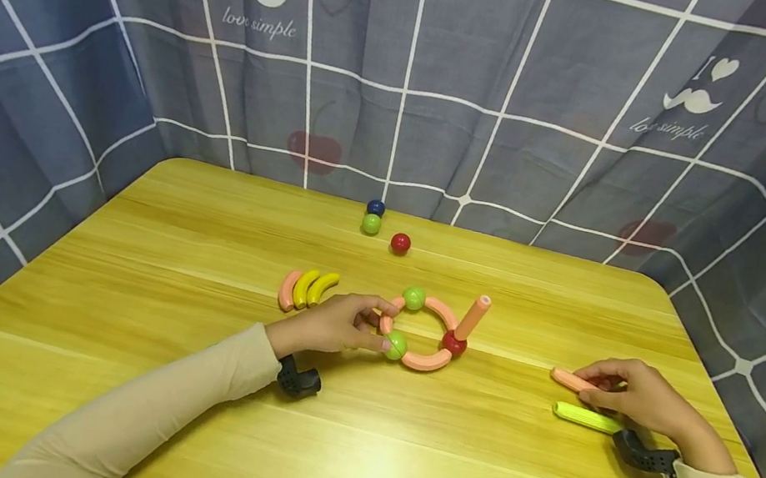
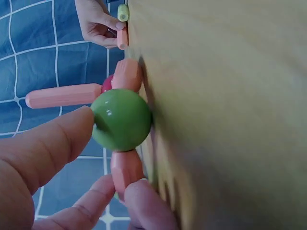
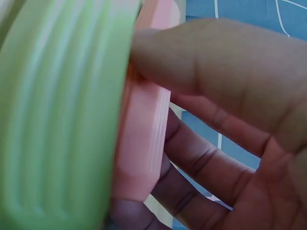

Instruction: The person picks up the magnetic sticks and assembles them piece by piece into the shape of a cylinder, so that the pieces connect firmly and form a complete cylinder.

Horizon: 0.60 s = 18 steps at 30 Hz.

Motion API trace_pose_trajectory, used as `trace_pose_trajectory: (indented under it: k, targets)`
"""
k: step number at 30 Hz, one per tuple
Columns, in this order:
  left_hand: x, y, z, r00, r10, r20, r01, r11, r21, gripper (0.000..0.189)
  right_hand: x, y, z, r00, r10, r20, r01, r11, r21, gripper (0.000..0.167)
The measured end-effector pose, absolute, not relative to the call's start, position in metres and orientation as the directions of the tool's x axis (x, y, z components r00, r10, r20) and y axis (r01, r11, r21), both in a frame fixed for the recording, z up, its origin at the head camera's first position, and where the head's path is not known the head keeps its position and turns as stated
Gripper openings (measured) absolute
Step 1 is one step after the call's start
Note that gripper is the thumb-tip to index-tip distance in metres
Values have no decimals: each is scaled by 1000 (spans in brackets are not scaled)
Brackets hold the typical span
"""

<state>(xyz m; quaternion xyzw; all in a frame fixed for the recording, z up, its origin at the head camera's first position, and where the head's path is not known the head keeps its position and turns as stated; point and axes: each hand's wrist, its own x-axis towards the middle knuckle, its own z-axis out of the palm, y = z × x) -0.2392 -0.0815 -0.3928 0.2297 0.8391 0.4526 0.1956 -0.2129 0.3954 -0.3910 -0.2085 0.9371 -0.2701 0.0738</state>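
A ring of pink curved rods [image 1: 427, 361] joined by green balls [image 1: 396, 346] and a red ball [image 1: 454, 344] lies on the table. From the red ball a straight pink rod [image 1: 473, 318] stands up, leaning slightly. My left hand [image 1: 338, 323] holds the ring's left side, thumb against the nearer green ball [image 2: 121, 120] and fingers about the curved rod [image 2: 126, 170] behind it. At the right, my right hand [image 1: 638, 393] pinches another straight pink rod [image 1: 570, 380] between thumb and fingers. Beside it lies a yellow-green ribbed rod [image 1: 585, 417], large in the right wrist view.
Left of the ring lie a pink curved rod [image 1: 288, 291] and two yellow curved rods [image 1: 312, 290]. Toward the back are a blue ball [image 1: 376, 207], a green ball [image 1: 371, 224] and a red ball [image 1: 401, 244]. A grey checked curtain [image 1: 460, 49] hangs around the wooden table [image 1: 317, 448].
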Motion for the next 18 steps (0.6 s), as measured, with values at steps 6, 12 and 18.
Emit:
trace_pose_trajectory:
  k: [6,12,18]
  targets:
    - [-237,-83,-384,-781,606,-151,263,539,800,56,-214,395,-393,-896,-444,5,-377,754,-537,19]
    - [-245,-85,-369,-794,588,-156,276,577,768,56,-216,396,-395,-890,-456,19,-391,741,-546,17]
    - [-270,-70,-363,-814,563,-144,297,616,730,60,-216,397,-396,-880,-474,17,-396,715,-577,17]
